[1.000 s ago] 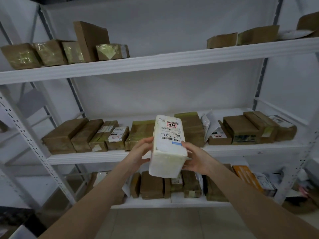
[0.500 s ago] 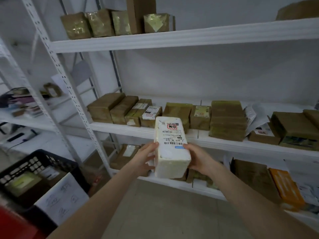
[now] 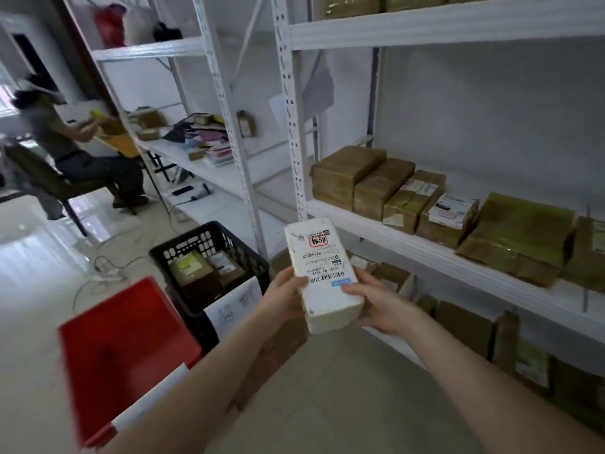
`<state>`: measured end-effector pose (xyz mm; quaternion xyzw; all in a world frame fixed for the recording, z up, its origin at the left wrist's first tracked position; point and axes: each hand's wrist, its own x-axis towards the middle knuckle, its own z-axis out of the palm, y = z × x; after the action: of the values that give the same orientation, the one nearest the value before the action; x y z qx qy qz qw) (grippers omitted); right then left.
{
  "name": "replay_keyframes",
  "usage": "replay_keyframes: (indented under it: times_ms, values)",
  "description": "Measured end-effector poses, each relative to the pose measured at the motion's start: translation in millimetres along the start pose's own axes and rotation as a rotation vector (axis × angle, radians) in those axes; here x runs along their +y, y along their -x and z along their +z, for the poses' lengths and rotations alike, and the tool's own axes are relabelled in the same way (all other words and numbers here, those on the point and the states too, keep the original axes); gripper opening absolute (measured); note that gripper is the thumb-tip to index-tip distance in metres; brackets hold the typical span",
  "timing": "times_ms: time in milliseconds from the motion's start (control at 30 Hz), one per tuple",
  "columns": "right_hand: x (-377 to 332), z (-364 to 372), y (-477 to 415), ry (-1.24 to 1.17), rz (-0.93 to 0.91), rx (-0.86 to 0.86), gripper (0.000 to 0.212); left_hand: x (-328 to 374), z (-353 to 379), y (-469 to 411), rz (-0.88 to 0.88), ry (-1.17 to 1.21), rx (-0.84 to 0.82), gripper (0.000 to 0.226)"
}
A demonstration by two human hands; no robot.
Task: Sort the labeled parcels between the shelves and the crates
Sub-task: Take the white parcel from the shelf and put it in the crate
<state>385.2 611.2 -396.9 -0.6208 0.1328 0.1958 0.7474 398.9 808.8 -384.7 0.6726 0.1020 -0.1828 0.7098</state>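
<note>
white labelled parcel [image 3: 322,276]: gripped by left hand [image 3: 282,301] and right hand [image 3: 381,306], above black crate [image 3: 209,253].

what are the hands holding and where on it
A white parcel, gripped near its lower end: left hand on the left side, right hand on the right.

White parcel [image 3: 322,276]: one. Black crate [image 3: 196,240]: one. Red crate [image 3: 124,348]: one.
</note>
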Motion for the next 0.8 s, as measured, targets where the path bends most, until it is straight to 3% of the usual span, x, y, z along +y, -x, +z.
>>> replay_keyframes:
  times_ms: [167,300,500,700,800]
  values:
    - [-10.2,64.1,-60.4,0.059,-0.012,-0.066,0.062,17.6,-78.9,-35.9,0.012,-0.054,0.231,0.073]
    - [-11.9,100.3,-100.8,0.136,-0.014,-0.123,0.058,32.7,-139.9,-53.7,0.039,-0.214,0.313,0.076]
    - [-11.9,140.6,-167.2,0.194,0.021,-0.199,0.056,48.2,-192.8,-86.1,0.108,-0.428,0.359,0.058]
    - [-15.4,168.2,-246.1,0.199,0.065,-0.241,0.052,50.5,-223.1,-140.7,-0.011,-0.24,0.295,0.032]
    - [-22.4,177.4,-292.9,0.192,0.099,-0.225,0.043,43.9,-228.1,-183.0,-0.035,-0.208,0.335,0.037]
